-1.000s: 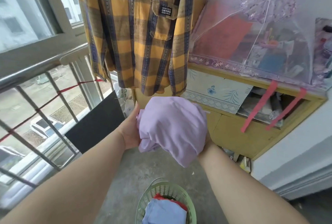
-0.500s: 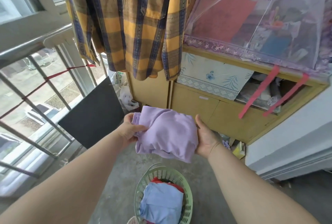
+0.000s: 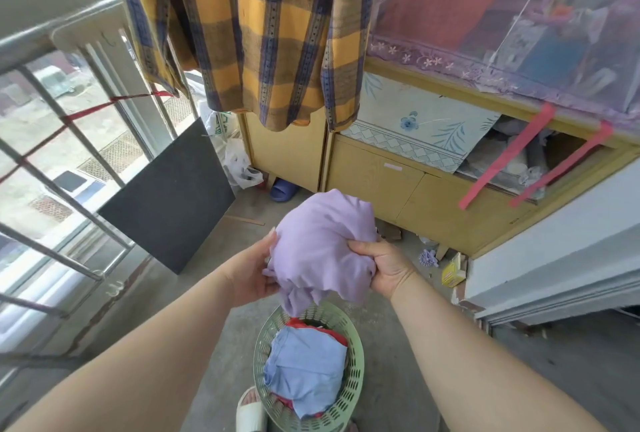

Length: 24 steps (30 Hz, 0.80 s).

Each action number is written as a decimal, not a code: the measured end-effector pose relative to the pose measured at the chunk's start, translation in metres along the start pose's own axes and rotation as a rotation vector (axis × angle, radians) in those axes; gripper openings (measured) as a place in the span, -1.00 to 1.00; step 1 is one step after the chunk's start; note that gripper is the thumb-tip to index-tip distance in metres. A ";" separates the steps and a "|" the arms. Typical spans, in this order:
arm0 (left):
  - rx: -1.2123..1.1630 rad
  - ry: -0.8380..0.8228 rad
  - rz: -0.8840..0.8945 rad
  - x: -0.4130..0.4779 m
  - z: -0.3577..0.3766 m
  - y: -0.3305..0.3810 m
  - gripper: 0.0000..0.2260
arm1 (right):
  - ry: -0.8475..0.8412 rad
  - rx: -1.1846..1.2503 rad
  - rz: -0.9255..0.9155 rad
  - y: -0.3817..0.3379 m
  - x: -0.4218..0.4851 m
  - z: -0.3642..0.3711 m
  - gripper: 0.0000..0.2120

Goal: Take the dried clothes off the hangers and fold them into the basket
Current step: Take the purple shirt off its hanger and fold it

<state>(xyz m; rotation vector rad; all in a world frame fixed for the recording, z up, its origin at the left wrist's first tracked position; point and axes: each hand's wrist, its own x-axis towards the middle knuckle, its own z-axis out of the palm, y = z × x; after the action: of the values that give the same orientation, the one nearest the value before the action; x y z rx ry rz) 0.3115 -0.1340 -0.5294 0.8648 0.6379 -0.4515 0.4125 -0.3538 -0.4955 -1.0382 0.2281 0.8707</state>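
A bundled lilac garment (image 3: pixel 322 244) is held between both hands just above the green plastic basket (image 3: pixel 353 366) on the floor. My left hand (image 3: pixel 254 274) cups its left side, fingers under the cloth. My right hand (image 3: pixel 382 267) grips a bunch of the fabric on the right. A loose corner of the garment hangs down to the basket rim. Inside the basket lie a folded light-blue cloth (image 3: pixel 304 366) and a red piece (image 3: pixel 304 324) beneath it. A yellow and navy plaid shirt (image 3: pixel 249 26) hangs overhead.
A metal window railing (image 3: pixel 59 161) runs along the left, with a dark board (image 3: pixel 169 196) leaning against it. A yellow cabinet (image 3: pixel 398 182) stands behind, topped by a purple mesh cover (image 3: pixel 519 16). A blue slipper (image 3: pixel 282 187) and white plastic bags (image 3: pixel 239 161) lie by the cabinet. A white sandal (image 3: pixel 249 414) is beside the basket.
The lilac garment has come down toward the basket and is bunched tighter. My right hand now grips a fistful of its right side. The view has tilted downward.
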 end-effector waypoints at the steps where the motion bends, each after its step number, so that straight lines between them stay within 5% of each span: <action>1: 0.023 0.019 -0.024 0.002 -0.001 0.000 -0.59 | -0.007 -0.001 0.000 0.000 0.000 0.001 -0.70; 6: 0.161 0.054 -0.145 0.004 0.006 0.005 -0.52 | 0.021 -0.018 0.031 -0.003 0.001 -0.001 -0.64; 10: 0.287 0.388 0.126 0.014 0.014 0.001 -0.73 | 0.045 -0.096 0.017 -0.005 0.004 0.001 -0.63; 12: 0.214 0.416 0.257 0.016 0.011 0.003 -0.84 | 0.071 -0.148 0.015 -0.007 0.008 0.003 -0.64; 17: 0.094 0.392 0.236 0.018 0.006 0.004 -0.69 | 0.101 -0.215 -0.017 -0.016 0.011 0.012 -0.59; 20: 0.387 0.519 0.172 0.022 0.003 0.005 -0.43 | 0.072 -0.320 -0.046 -0.023 0.009 0.022 -0.55; 24: 0.749 0.737 0.038 0.028 0.006 0.005 -0.36 | 0.083 -0.441 -0.083 -0.025 0.009 0.040 -0.42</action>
<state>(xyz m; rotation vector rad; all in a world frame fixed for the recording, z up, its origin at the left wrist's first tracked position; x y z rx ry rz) 0.3372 -0.1386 -0.5427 1.7909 1.1517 -0.3263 0.4272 -0.3219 -0.4634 -1.4854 0.0611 0.8213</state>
